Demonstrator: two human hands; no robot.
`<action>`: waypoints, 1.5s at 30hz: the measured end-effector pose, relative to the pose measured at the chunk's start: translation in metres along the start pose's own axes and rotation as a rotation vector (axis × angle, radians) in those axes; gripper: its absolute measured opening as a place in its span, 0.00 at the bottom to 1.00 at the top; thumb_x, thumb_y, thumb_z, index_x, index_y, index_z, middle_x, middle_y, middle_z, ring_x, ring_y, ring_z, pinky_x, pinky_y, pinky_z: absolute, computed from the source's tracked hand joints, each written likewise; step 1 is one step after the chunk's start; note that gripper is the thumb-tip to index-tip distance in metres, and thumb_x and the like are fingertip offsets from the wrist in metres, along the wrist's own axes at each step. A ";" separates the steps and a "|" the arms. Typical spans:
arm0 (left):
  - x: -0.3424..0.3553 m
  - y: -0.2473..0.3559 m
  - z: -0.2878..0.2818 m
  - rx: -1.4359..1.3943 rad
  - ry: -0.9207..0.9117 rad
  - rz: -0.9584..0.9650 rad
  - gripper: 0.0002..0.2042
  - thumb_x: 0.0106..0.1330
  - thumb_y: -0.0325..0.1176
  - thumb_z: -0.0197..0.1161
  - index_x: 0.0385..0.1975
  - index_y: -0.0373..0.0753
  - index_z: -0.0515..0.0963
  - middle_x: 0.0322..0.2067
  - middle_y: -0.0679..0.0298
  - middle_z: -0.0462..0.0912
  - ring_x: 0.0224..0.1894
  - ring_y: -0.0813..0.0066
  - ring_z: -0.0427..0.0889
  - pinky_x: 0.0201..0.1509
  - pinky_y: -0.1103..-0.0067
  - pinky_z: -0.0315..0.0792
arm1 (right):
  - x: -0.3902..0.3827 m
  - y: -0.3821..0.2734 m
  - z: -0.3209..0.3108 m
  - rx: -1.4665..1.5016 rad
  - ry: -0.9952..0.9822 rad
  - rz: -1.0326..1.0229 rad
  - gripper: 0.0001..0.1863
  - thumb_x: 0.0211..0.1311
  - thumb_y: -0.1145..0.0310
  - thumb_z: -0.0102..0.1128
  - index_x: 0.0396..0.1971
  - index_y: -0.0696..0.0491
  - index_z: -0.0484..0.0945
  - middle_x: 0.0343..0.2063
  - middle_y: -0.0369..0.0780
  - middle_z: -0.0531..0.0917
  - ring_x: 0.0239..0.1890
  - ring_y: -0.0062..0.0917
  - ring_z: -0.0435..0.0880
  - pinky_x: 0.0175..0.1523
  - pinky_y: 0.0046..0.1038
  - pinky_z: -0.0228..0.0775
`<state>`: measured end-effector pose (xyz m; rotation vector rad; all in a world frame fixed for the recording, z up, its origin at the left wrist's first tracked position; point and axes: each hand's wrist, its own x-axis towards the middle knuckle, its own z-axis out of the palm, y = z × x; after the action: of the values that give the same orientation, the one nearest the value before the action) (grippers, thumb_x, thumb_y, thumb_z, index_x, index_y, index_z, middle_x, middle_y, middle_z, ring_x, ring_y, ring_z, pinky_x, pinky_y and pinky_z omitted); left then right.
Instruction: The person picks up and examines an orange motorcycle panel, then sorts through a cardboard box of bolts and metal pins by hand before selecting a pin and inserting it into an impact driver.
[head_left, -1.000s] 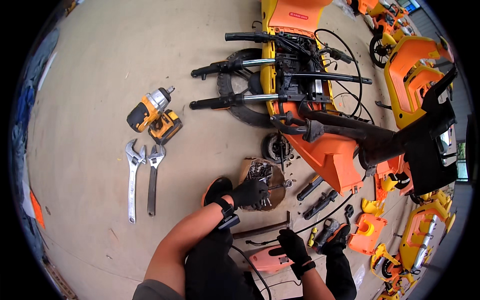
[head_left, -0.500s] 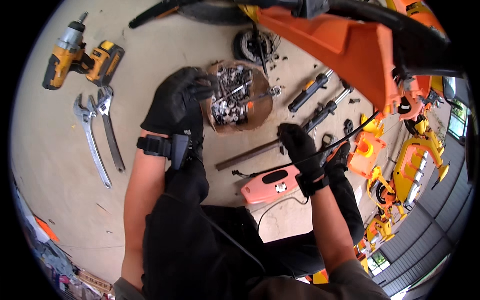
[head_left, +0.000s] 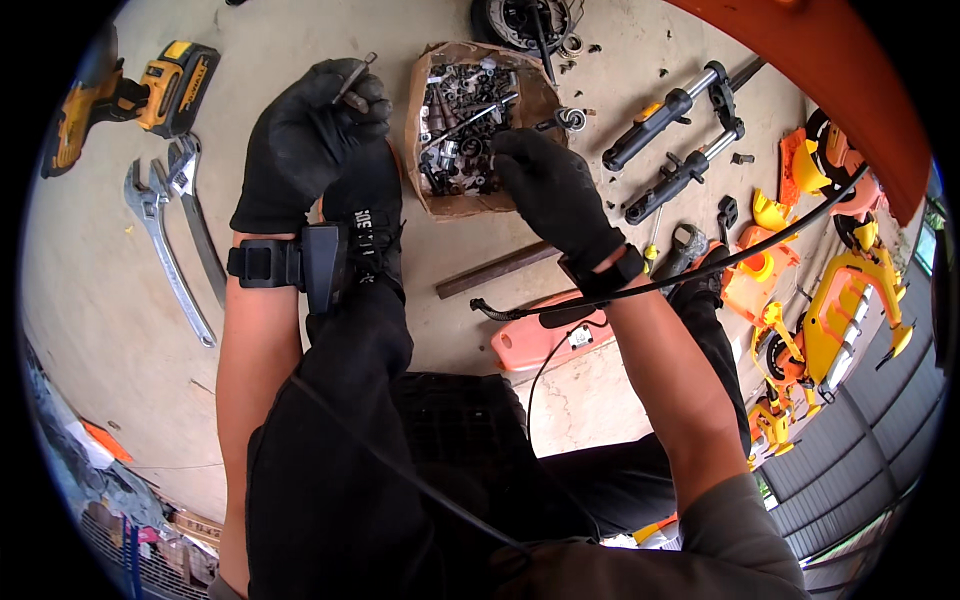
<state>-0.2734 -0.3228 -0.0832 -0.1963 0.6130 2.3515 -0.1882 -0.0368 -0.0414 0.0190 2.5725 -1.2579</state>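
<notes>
My left hand [head_left: 318, 130], in a black glove, is closed around a small metal bolt [head_left: 357, 80] that sticks up between thumb and fingers. It is just left of a cardboard box [head_left: 540, 95] filled with loose bolts, nuts and other small hardware [head_left: 470, 105]. Over the box's near right corner hangs my right hand [head_left: 550, 190], also gloved. Its fingers are curled together, and what is in them, if anything, is hidden. A ring-ended metal part [head_left: 570, 119] lies at the box's right edge.
On the left lie two adjustable wrenches [head_left: 160, 240] and a yellow-black impact driver [head_left: 130, 95]. Fork tubes [head_left: 660, 120], a metal bar [head_left: 495, 270] and a pink-orange panel [head_left: 520, 342] are on the floor. A black cable [head_left: 700, 270] crosses my right wrist. An orange body part [head_left: 840, 80] overhangs the upper right.
My left hand has moved left from the box and now shows a bolt in its fingers. My right hand has risen to the box's near right corner. The view has shifted.
</notes>
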 end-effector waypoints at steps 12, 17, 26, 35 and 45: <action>0.002 -0.001 0.029 0.237 -0.025 -0.007 0.22 0.71 0.29 0.50 0.64 0.31 0.66 0.41 0.61 0.81 0.44 0.74 0.82 0.53 0.75 0.77 | 0.048 0.028 0.040 -0.786 0.045 -0.225 0.15 0.56 0.71 0.57 0.44 0.51 0.77 0.45 0.45 0.79 0.48 0.43 0.79 0.48 0.44 0.73; 0.004 -0.001 0.033 0.237 -0.052 -0.035 0.23 0.70 0.28 0.51 0.65 0.31 0.65 0.41 0.60 0.82 0.43 0.75 0.82 0.52 0.77 0.77 | 0.045 0.019 0.045 -0.937 -0.201 -0.046 0.13 0.55 0.68 0.58 0.42 0.48 0.78 0.43 0.45 0.80 0.47 0.44 0.80 0.48 0.43 0.74; 0.003 -0.002 0.036 0.300 -0.033 -0.068 0.25 0.69 0.28 0.53 0.66 0.33 0.63 0.47 0.60 0.80 0.44 0.77 0.81 0.51 0.80 0.76 | 0.033 0.044 0.045 -0.886 -0.124 -0.076 0.13 0.58 0.65 0.57 0.43 0.48 0.77 0.38 0.49 0.81 0.39 0.46 0.82 0.42 0.45 0.75; 0.004 -0.005 0.031 0.208 0.020 -0.082 0.20 0.73 0.30 0.51 0.63 0.33 0.67 0.50 0.60 0.80 0.46 0.75 0.81 0.51 0.80 0.76 | 0.030 0.047 0.047 -0.830 -0.162 -0.176 0.14 0.54 0.63 0.60 0.41 0.47 0.80 0.34 0.47 0.82 0.37 0.43 0.82 0.39 0.43 0.75; 0.007 -0.006 0.016 0.161 0.010 -0.017 0.19 0.76 0.35 0.48 0.62 0.32 0.68 0.53 0.55 0.79 0.52 0.68 0.81 0.58 0.72 0.75 | 0.040 0.051 0.054 -0.685 -0.182 -0.138 0.11 0.53 0.64 0.63 0.37 0.48 0.81 0.31 0.45 0.85 0.34 0.43 0.84 0.38 0.42 0.76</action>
<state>-0.2743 -0.3074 -0.0731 -0.1393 0.7987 2.2734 -0.2070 -0.0515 -0.1227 -0.3929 2.7280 -0.3350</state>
